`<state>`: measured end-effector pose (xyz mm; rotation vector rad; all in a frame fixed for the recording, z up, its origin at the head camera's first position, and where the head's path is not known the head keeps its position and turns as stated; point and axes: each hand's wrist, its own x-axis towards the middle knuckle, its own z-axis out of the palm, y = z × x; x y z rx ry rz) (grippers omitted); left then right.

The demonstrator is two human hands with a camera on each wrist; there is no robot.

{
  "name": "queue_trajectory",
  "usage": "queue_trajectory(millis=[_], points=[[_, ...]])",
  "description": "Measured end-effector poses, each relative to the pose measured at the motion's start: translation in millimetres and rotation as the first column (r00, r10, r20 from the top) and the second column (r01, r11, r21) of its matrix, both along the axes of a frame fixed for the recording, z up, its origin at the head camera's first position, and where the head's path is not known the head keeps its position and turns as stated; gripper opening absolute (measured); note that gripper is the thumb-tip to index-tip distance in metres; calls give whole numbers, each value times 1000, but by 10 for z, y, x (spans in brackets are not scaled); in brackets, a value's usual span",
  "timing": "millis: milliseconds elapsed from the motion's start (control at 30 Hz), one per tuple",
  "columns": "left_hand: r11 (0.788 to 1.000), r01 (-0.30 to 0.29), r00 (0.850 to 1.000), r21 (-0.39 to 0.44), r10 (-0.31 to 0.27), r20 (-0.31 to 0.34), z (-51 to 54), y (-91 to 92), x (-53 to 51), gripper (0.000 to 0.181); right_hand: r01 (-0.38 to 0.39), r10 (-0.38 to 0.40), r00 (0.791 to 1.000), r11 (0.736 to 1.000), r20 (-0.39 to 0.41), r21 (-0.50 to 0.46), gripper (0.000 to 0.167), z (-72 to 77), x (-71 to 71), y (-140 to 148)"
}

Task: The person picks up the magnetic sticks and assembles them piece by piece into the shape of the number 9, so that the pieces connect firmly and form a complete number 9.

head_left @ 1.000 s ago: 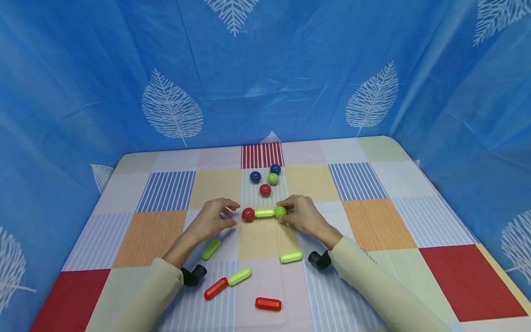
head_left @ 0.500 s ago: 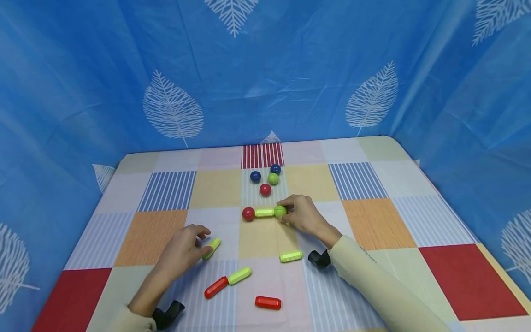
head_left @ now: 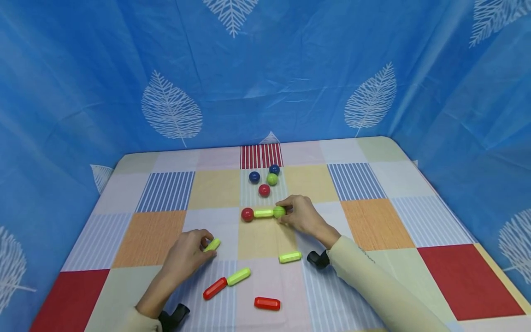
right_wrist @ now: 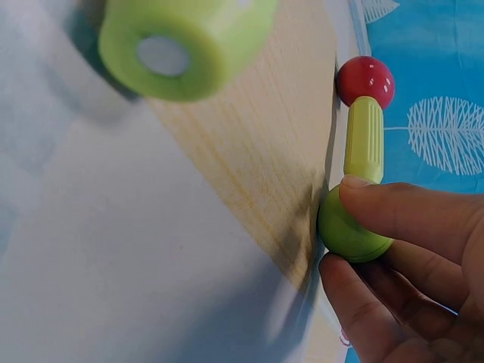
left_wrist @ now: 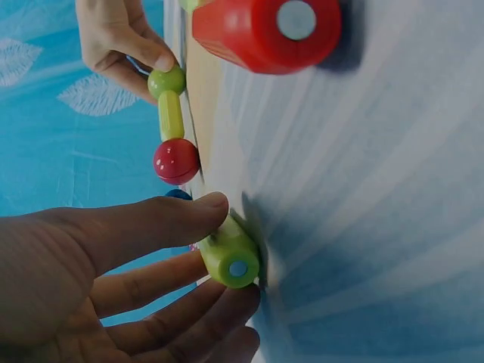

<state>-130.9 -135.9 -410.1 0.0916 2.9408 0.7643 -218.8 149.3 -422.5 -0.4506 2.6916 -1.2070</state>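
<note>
Green stick [head_left: 213, 244] lies pinched by my left hand [head_left: 185, 254], long axis toward far right corner of the tabletop [head_left: 215, 189], roughly at the joined red ball [head_left: 247, 214]; my right hand [head_left: 305, 216], nearer the far edge, clamps the green ball [head_left: 280, 211] opposite.

Red, blue and green balls [head_left: 264, 190] and red and lime rods [head_left: 267, 303] lie on the patchwork-covered table [head_left: 377, 226].

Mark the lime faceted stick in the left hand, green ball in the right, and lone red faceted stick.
Lime faceted stick [left_wrist: 230, 255], left wrist view, near end.
Green ball [right_wrist: 346, 233], right wrist view, uncovered side.
Lone red faceted stick [head_left: 267, 303], head view, top middle.
</note>
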Motion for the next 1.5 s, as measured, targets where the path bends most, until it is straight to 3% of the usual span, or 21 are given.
queue_trajectory(millis=[267, 633, 933, 1233, 1500], points=[[1000, -5, 1000, 11, 5, 16, -12, 69, -60, 25, 9, -9, 1000, 1000, 10, -1, 41, 3, -1, -12], [997, 51, 998, 56, -52, 20, -31, 328, -213, 27, 24, -24, 1000, 1000, 17, 0, 40, -2, 11, -15], [977, 86, 996, 197, -90, 13, -53, 411, -373, 26, 34, -35, 999, 999, 28, 5, 41, -2, 7, -24], [953, 12, 996, 302, -39, 85, -32, 439, -462, 28, 36, -36, 999, 999, 31, 13, 42, 10, 13, -34], [926, -87, 983, 367, 19, 184, -22, 440, -484, 31, 32, -32, 999, 999, 27, 11, 42, 11, 10, -30]])
